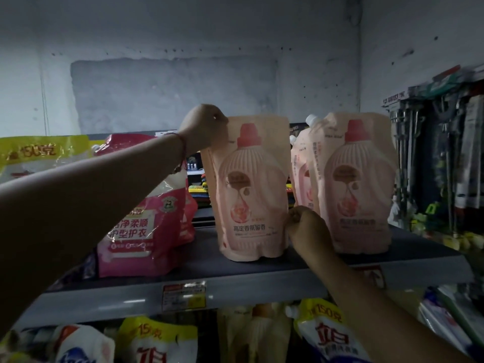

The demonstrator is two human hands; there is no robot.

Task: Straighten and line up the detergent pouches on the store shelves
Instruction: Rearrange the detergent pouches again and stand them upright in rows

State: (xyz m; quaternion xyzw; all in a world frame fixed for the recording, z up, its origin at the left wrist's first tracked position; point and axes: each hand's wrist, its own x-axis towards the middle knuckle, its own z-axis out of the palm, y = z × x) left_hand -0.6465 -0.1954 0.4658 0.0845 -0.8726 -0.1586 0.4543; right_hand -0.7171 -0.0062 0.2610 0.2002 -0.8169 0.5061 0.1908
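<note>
Both hands hold one upright peach detergent pouch [250, 189] on the grey shelf [262, 268]: left hand [207, 124] pinching its top left corner, right hand [305, 227] gripping its lower right edge. Beside it stands a matching pouch [358, 184]; a pink pouch [146, 218] leans left.

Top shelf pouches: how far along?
Done: the right peach pouch stands upright, facing out. In hand: the left hand grips the middle peach pouch at its top corner, the right hand at its lower edge. Left: the pink pouch leans crooked.
</note>
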